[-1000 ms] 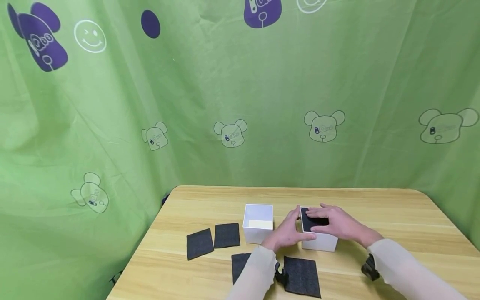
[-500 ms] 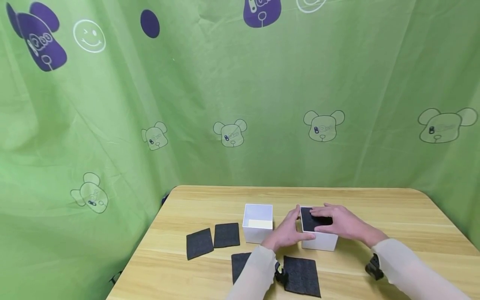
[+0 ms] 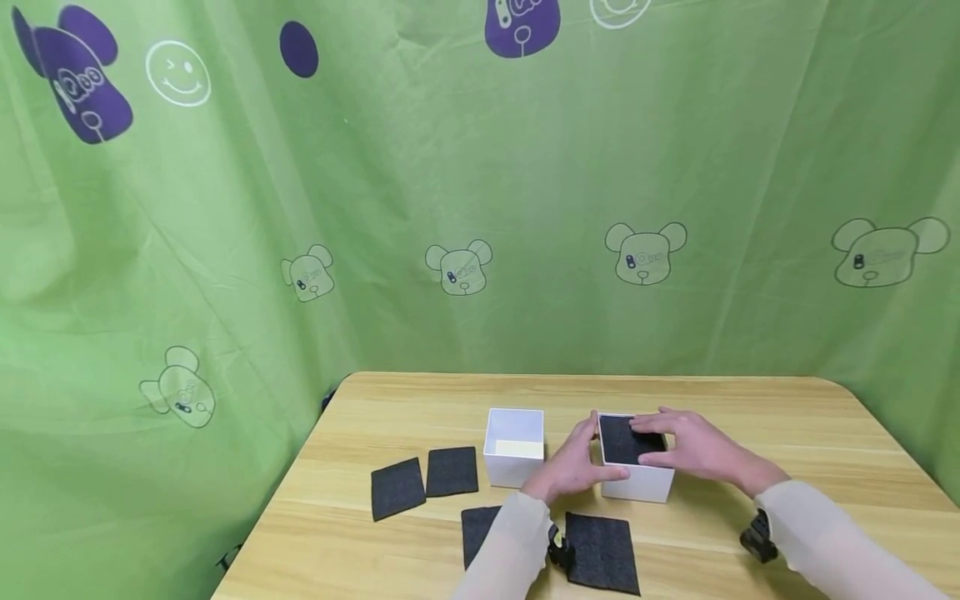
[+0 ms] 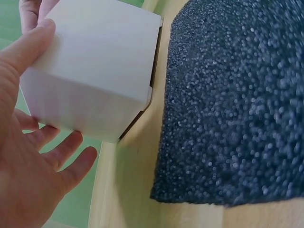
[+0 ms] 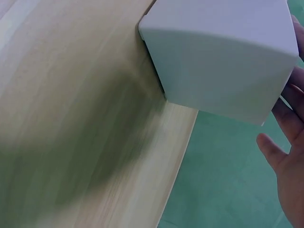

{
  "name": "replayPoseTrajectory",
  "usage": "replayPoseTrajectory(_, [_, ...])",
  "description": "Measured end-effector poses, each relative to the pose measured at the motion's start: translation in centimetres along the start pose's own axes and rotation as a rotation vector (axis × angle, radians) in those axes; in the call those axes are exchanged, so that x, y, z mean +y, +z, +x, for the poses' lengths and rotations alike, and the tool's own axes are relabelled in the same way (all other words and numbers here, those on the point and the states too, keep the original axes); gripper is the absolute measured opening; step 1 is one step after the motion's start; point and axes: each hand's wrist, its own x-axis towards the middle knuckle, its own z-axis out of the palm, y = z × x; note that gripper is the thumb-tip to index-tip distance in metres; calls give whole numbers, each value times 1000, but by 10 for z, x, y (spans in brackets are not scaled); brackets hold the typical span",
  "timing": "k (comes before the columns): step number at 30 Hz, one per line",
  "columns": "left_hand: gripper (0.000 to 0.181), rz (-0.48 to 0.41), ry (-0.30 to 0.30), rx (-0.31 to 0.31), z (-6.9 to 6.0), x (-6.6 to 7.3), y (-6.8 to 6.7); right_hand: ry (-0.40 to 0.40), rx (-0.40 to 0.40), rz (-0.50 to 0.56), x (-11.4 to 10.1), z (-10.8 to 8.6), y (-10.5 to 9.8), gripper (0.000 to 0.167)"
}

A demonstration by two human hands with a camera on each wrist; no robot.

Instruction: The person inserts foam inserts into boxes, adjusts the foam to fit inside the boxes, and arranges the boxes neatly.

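A white box (image 3: 637, 483) stands right of the table's middle, with a black square pad (image 3: 621, 440) lying flat at its top, inside the rim. My left hand (image 3: 572, 467) grips the box's left side, thumb on the near face; the left wrist view shows that thumb and the fingers around the white box (image 4: 99, 52). My right hand (image 3: 693, 447) rests on the right part of the pad, its fingers spread over it. In the right wrist view the right hand (image 5: 290, 156) is at the edge of the box (image 5: 218, 71).
A second white box (image 3: 514, 471), open at the top, stands left of my left hand. Black square pads (image 3: 398, 488) (image 3: 453, 471) lie flat to its left. Two more pads (image 3: 480, 529) (image 3: 602, 552) lie nearer, one partly under my left sleeve. A green curtain (image 3: 525, 167) hangs behind the table (image 3: 337, 533).
My right hand has slid a little to the right across the pad, uncovering more of its left part. My left hand stays on the box.
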Motion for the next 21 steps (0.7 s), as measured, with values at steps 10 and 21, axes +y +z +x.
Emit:
replayPoseTrajectory(10, [105,-8,4,-3,0,-1,0,20,2,12,2,-4,-2,55])
replayPoseTrajectory(21, [105,12,15,2,1,-4,2,36,-3,-1,4,-9,-4,55])
